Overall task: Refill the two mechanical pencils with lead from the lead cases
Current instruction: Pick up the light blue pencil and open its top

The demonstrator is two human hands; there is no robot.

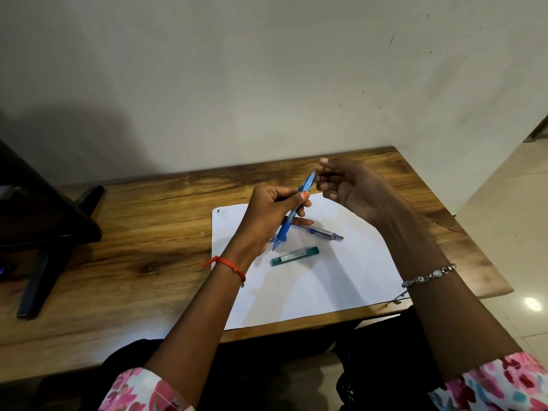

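The left grip (275, 209) is curled round the middle of the blue mechanical pencil (307, 183), held above the sheet with its tip pointing down toward 7 o'clock and its top end up toward 1 o'clock. There the right grip (347, 188) brings thumb and bent fingers close together, though I cannot tell whether they pinch anything. On the white paper (341, 277) below, the clear mechanical pencil (324, 233) lies at 3 o'clock from that tip and the green lead case (295, 256) at 5 o'clock. The paper rests on the wooden surface (148, 232), with a dark stand (44, 232) at 9 o'clock.
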